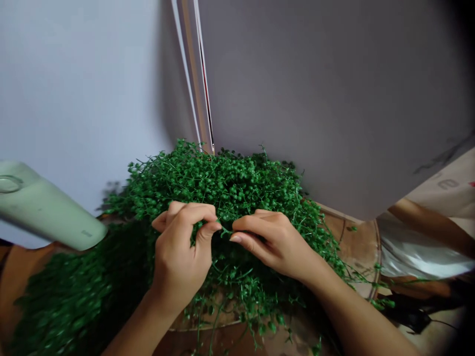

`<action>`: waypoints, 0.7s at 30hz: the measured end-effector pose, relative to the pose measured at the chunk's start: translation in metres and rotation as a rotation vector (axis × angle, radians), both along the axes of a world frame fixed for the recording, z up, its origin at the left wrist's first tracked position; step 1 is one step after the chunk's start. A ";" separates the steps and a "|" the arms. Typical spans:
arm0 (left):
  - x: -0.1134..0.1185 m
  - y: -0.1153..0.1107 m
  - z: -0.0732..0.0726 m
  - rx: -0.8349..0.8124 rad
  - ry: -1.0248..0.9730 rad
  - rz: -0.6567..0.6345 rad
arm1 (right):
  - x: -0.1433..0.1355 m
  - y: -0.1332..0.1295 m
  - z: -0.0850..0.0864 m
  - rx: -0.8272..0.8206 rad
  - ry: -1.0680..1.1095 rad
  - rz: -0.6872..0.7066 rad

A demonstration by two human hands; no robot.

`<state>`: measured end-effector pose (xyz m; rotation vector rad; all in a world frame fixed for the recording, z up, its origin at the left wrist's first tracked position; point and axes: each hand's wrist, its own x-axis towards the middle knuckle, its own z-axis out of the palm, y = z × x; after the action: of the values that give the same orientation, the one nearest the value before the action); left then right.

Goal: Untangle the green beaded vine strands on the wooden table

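Note:
A big heap of green artificial sprigs with tiny bead-like leaves point(230, 183) lies piled on a round wooden table point(356, 242). My left hand point(183, 252) and my right hand point(272, 242) meet over the middle of the heap. Both pinch the same small green sprig point(225, 230) between thumb and fingers, the fingertips almost touching each other. More of the greenery spills toward the lower left, blurred.
A pale green plastic object point(44, 210) juts in from the left edge above the heap. Grey wall panels stand close behind, with a narrow gap point(198, 94). Another person's arm point(426, 222) and a shiny silver bag point(415, 257) sit at the right.

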<state>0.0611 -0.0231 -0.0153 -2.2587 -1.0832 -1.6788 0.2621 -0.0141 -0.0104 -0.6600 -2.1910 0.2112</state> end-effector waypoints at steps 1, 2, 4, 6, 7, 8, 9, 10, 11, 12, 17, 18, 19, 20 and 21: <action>0.000 0.000 -0.001 -0.024 -0.034 -0.005 | -0.001 0.000 0.000 0.008 0.005 0.010; 0.000 0.000 -0.003 -0.044 -0.064 -0.011 | -0.001 -0.001 0.000 0.017 0.013 0.015; 0.001 -0.001 -0.007 -0.061 -0.111 -0.009 | -0.002 -0.001 0.000 0.031 0.019 0.022; 0.004 -0.001 -0.010 -0.065 -0.143 0.024 | -0.002 -0.002 0.000 0.036 -0.002 0.021; 0.005 -0.001 -0.010 -0.068 -0.154 0.048 | -0.003 -0.003 0.000 0.039 -0.020 0.017; 0.005 0.000 -0.010 -0.074 -0.161 0.071 | -0.003 -0.004 0.001 0.043 -0.039 0.010; 0.003 0.001 -0.008 -0.076 -0.177 0.095 | -0.004 -0.005 0.001 0.052 -0.061 0.008; 0.001 0.002 -0.005 -0.080 -0.199 0.121 | -0.004 -0.006 0.001 0.069 -0.084 0.010; -0.003 0.004 0.000 -0.081 -0.229 0.160 | -0.004 -0.007 0.001 0.091 -0.110 0.018; -0.008 0.006 0.005 -0.074 -0.265 0.210 | -0.004 -0.008 0.001 0.115 -0.135 0.026; -0.028 0.009 0.023 -0.034 -0.349 0.362 | -0.002 -0.003 -0.001 0.119 -0.076 0.019; -0.028 0.008 0.022 -0.030 -0.314 0.344 | -0.001 -0.001 -0.002 0.108 -0.028 0.000; -0.027 0.006 0.021 -0.019 -0.254 0.321 | 0.000 0.000 -0.002 0.098 0.016 -0.022; -0.025 0.004 0.019 0.015 -0.180 0.293 | 0.001 0.001 -0.003 0.090 0.053 -0.044; -0.023 0.003 0.016 0.057 -0.100 0.262 | 0.002 0.001 -0.003 0.079 0.082 -0.057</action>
<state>0.0380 -0.0204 0.0011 -1.9194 -1.2712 -1.7034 0.2636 -0.0133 -0.0129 -0.6571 -2.0884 0.1191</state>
